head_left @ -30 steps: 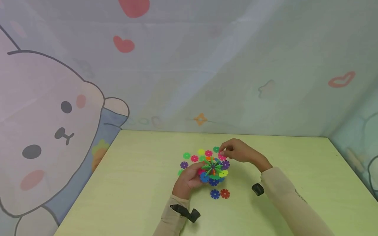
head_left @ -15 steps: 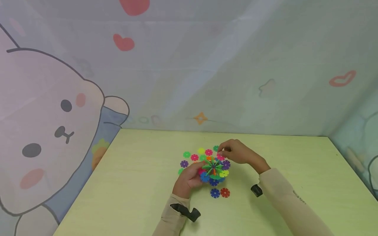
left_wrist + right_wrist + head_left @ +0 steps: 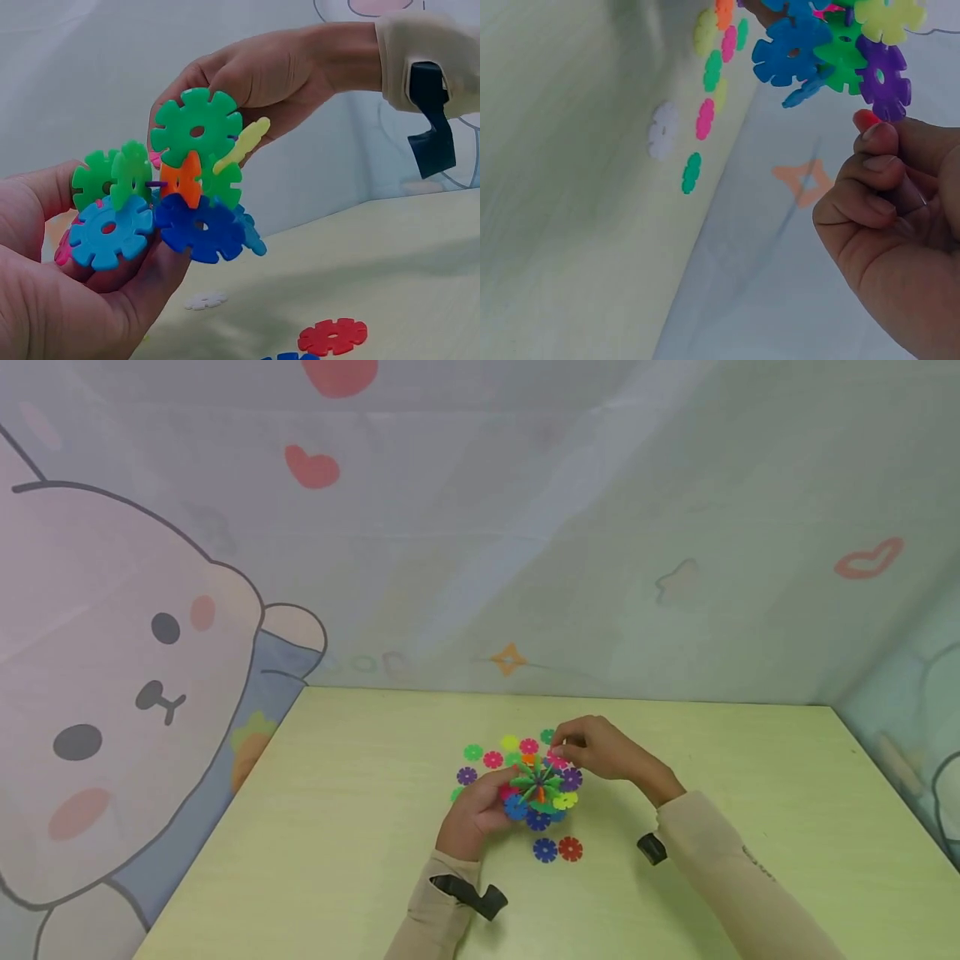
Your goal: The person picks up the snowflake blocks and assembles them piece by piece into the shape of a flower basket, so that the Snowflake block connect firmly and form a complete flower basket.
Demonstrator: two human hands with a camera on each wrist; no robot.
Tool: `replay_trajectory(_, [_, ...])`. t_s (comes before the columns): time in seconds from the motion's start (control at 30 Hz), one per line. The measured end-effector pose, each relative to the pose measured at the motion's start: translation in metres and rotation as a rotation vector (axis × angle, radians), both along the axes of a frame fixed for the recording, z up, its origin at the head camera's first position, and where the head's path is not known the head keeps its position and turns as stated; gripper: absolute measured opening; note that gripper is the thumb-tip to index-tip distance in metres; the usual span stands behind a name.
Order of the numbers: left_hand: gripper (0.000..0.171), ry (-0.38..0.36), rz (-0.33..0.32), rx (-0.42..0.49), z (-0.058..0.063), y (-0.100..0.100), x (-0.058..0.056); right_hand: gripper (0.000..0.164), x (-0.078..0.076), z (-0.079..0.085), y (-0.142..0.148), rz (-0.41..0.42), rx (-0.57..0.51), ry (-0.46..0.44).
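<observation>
My left hand (image 3: 472, 820) holds a ball-like cluster of interlocking snowflake discs (image 3: 180, 184), raised off the table. Green, blue, orange, yellow and purple discs slot into it at various angles. Thumb and fingers grip its left side in the left wrist view. At the cluster's far right, my right hand (image 3: 603, 749) pinches a pink snowflake disc (image 3: 557, 758) between thumb and fingertips. In the right wrist view, only a bit of this pink disc (image 3: 865, 120) shows, close by the purple disc (image 3: 885, 79). Whether its slot is engaged with the cluster cannot be told.
Loose snowflake discs lie flat on the pale table (image 3: 337, 827) behind and left of the cluster, among them a purple one (image 3: 467, 776) and a green one (image 3: 473, 752). A blue disc (image 3: 545, 850) and a red disc (image 3: 571, 849) lie nearer me. A printed cloth (image 3: 450, 527) hangs behind.
My right hand has shifted slightly left with the pink disc, closer in to the cluster. The left hand keeps its hold and has hardly moved.
</observation>
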State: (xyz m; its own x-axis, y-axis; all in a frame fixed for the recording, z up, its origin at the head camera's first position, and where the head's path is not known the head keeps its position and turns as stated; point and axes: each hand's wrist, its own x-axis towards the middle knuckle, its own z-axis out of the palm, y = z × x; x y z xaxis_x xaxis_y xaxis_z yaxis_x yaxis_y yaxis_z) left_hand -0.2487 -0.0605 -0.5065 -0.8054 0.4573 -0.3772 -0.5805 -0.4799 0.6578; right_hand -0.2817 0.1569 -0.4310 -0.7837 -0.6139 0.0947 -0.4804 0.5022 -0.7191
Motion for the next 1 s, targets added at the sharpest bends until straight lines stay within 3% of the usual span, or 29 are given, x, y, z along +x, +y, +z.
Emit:
replay_trajectory(0.3, [0.01, -0.011, 0.05, -0.013, -0.001, 0.001, 0.0, 0.012, 0.005, -0.009, -0.002, 0.002, -0.025, 0.084])
replay_trajectory(0.53, [0.011, -0.012, 0.055, 0.013, -0.002, 0.003, -0.002, 0.012, 0.001, -0.01, 0.0, 0.008, 0.01, 0.079])
replay_trajectory(0.63, [0.019, -0.007, 0.038, 0.055, 0.002, 0.0, -0.004, 0.012, -0.001, -0.011, 0.002, -0.038, -0.002, 0.013])
replay_trajectory(0.87, [0.056, 0.021, -0.029, 0.297, 0.01, -0.01, -0.005, 0.014, 0.001, -0.015, 0.001, -0.161, -0.113, -0.178])
replay_trajectory(1.0, [0.06, 0.04, -0.03, 0.298, 0.01, -0.013, -0.004, 0.014, 0.003, -0.015, -0.001, -0.168, -0.152, -0.264])
